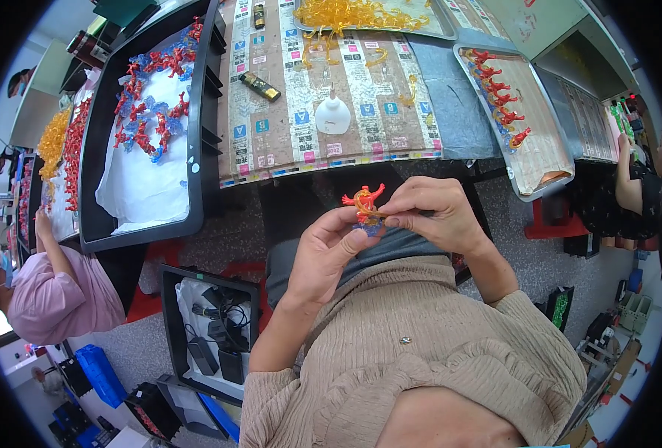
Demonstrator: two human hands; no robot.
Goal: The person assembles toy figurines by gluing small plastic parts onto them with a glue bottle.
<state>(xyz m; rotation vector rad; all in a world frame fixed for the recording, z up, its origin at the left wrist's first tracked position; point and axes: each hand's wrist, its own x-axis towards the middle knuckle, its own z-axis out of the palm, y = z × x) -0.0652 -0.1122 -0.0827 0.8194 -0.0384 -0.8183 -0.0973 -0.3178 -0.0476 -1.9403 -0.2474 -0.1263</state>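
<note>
My left hand (pixel 319 257) grips a small red figurine (pixel 364 196) with raised arms, held upright above my lap by its translucent blue base (pixel 370 228). An orange translucent strip (pixel 361 207) curves around the figurine's front. My right hand (pixel 441 213) is closed, with thumb and forefinger pinching at the strip's right end; the fingertips hide the exact contact. Beyond my hands, a white squeeze bottle (pixel 333 116) with a thin tip stands on the paper-covered table (pixel 301 145). Loose orange pieces (pixel 376 57) are scattered near it.
A black tray (pixel 210 142) at left holds several red-and-blue figurines. On the right, a metal tray (pixel 547 153) carries a row of them. Orange parts (pixel 361 15) heap at the back. Two small black-and-gold tubes (pixel 260 86) lie on the table. A person in pink (pixel 70 287) sits at left.
</note>
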